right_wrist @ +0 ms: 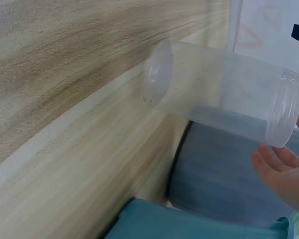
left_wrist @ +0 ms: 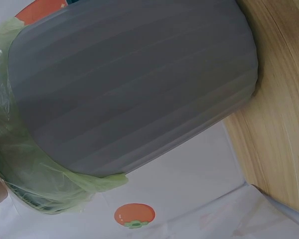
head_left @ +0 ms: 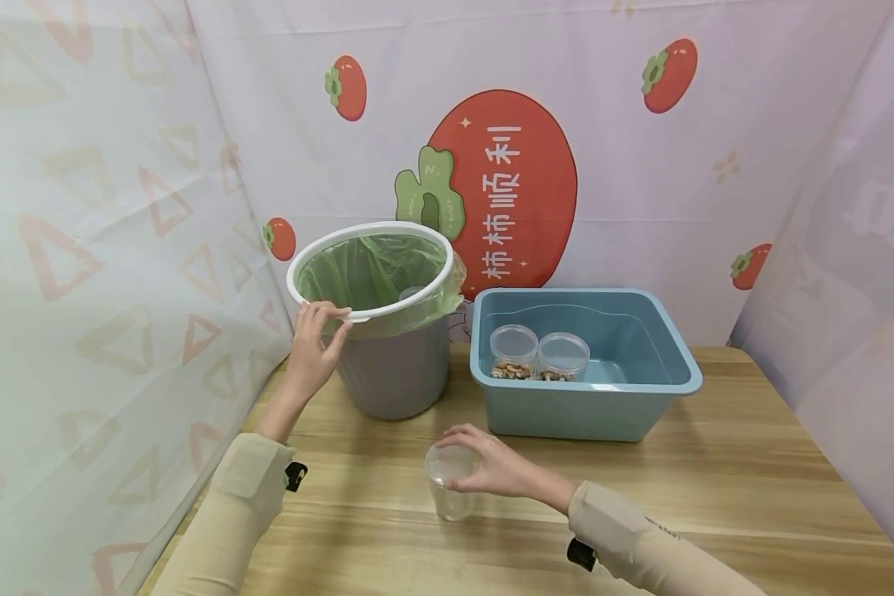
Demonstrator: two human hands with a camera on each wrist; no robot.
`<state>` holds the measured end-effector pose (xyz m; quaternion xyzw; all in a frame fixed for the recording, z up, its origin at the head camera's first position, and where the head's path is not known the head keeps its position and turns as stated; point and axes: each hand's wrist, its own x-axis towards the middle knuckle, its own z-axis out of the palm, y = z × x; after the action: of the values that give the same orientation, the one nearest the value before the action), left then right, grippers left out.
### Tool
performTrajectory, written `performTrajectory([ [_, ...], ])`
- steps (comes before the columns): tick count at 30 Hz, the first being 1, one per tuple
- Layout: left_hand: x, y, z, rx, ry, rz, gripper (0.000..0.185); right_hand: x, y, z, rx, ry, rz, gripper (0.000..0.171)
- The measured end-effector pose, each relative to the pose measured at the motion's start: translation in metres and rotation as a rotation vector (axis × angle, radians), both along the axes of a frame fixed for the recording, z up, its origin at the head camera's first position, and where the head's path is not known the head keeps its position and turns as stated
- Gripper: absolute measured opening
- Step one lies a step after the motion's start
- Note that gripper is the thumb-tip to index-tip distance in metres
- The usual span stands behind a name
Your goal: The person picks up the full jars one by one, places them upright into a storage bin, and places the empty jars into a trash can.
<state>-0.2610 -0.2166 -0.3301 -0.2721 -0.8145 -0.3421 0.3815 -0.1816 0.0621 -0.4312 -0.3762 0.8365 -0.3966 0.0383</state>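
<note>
A grey bin (head_left: 396, 372) with a green liner (head_left: 372, 269) and a white ring rim (head_left: 305, 257) stands at the back left of the wooden table (head_left: 715, 488). My left hand (head_left: 326, 319) grips the near edge of that rim. In the left wrist view only the bin's grey wall (left_wrist: 134, 84) and the liner's overhang (left_wrist: 50, 189) show. My right hand (head_left: 462, 451) holds the top of an empty clear plastic jar (head_left: 450, 492) standing upright on the table in front of the bin. The right wrist view shows the jar (right_wrist: 219, 99) with my fingers (right_wrist: 284, 174) at its open end.
A blue plastic tub (head_left: 663, 364) stands right of the bin, with two clear jars (head_left: 514, 348) (head_left: 563, 354) inside holding brownish bits. A clear round thing (head_left: 411, 294) lies inside the bin. Cloth screens close off the left, back and right.
</note>
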Motion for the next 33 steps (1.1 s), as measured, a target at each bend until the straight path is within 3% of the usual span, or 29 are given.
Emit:
performTrajectory([
  [21,-0.002,0.0,-0.001,-0.003,0.013,0.002,0.016,0.001,-0.005,-0.018,-0.079,0.054,0.006,0.051],
  [33,-0.002,0.0,-0.001,0.002,0.028,0.004,0.017,-0.004,-0.003,-0.015,-0.164,0.166,-0.054,0.049],
])
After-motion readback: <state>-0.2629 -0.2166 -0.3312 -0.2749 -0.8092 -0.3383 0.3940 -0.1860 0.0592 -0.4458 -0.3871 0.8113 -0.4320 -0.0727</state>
